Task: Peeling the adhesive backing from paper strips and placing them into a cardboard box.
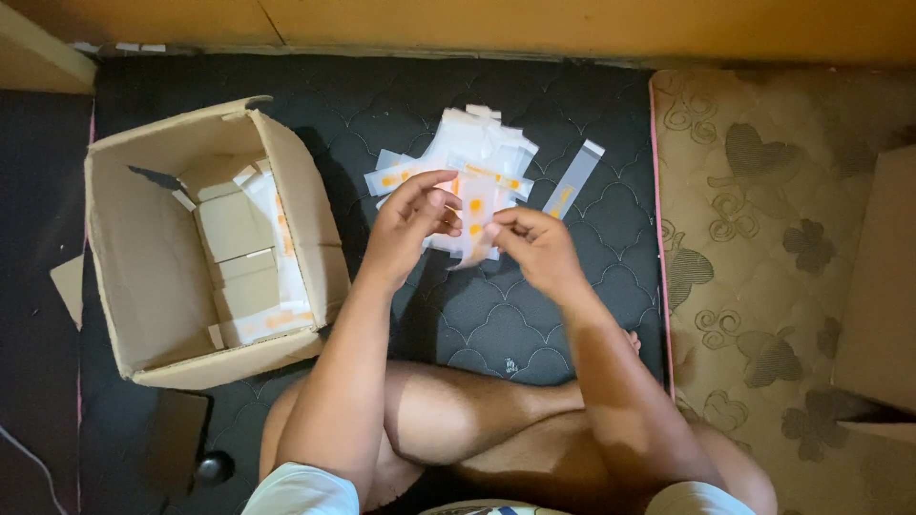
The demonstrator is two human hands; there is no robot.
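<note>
Two hands pinch one small clear packet [474,221] with orange marks above the loose pile [482,153]: left hand [408,224] and right hand [534,243], fingertips closed on it. The slippery film may well slide free and mix into the pile, missing the cardboard box [205,243].

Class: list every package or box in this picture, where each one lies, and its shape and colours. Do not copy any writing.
Held packet: between both hands, clear flat sleeve, orange marks.
Packet pile: on the dark mat, beyond the hands, clear and white.
Lone packet: right of the pile, narrow, clear.
Cardboard box: left, open, brown, holding more packets.
</note>
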